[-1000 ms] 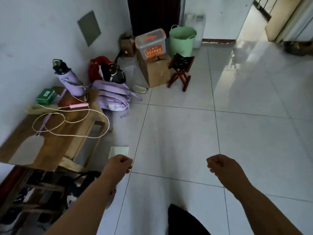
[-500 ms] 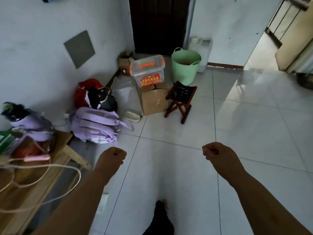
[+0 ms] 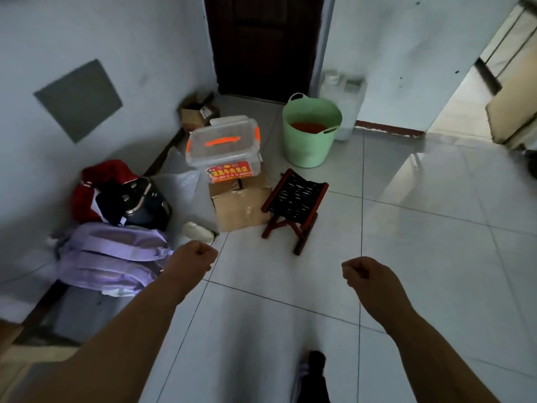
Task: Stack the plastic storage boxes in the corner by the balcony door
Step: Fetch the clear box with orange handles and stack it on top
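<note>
Evidently approaching: left hand (image 3: 195,255) and right hand (image 3: 360,273) are empty fists; clear storage box (image 3: 223,148) sits on a cardboard carton (image 3: 241,206); next, reach and grip it.

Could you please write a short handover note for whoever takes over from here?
Left hand and right hand: both closed in fists, holding nothing, raised over the tiled floor.
Clear plastic storage box with orange latches sits on a cardboard box, beside the green tub and folding stool, near the dark door.
Done: nothing visibly stacked by hand yet.
Left: reach the box and stack.
</note>
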Motion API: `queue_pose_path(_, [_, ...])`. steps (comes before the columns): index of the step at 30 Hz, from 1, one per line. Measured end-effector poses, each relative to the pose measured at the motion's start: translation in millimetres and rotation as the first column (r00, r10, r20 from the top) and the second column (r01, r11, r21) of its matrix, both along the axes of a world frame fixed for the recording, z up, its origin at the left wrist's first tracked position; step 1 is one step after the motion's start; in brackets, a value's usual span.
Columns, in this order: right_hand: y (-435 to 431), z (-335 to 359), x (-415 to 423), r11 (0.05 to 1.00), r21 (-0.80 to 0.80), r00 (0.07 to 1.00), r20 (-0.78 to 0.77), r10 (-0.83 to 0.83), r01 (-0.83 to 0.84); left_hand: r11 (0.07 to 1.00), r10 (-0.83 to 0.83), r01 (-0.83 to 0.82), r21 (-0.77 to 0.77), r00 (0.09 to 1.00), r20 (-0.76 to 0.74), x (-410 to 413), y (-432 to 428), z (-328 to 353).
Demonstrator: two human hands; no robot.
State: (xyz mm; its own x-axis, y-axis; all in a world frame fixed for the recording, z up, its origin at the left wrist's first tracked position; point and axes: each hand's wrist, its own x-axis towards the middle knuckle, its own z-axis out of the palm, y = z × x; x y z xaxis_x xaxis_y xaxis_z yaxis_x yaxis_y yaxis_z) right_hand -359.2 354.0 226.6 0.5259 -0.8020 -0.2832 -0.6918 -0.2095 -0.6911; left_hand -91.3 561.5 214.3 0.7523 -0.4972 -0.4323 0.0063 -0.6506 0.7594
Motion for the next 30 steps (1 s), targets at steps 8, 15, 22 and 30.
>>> queue_pose_path(8, [-131.4, -10.5, 143.4, 0.963, -0.005, 0.961, -0.067, 0.27, -0.271, 0.957, 0.287, -0.282, 0.065, 0.952, -0.102, 68.2, -69.6, -30.7])
queue_pose_path(15, [-174.1, -33.1, 298.7, 0.942, 0.086, 0.942, -0.061, 0.33, -0.325, 0.924, 0.352, -0.334, 0.186, 0.933, -0.077, 187.6, -109.0, -34.3])
queue_pose_path(22, [-221.2, -51.1, 411.1, 0.955, 0.117, 0.957, -0.072, 0.281, -0.271, 0.943, 0.262, -0.251, 0.218, 0.965, -0.022, 314.6, -163.3, -41.7])
queue_pose_path(30, [-286.0, -67.5, 515.6, 0.964, 0.139, 0.97, -0.06, 0.235, -0.225, 0.919, 0.278, -0.272, 0.286, 0.96, 0.019, 422.8, -220.4, -76.3])
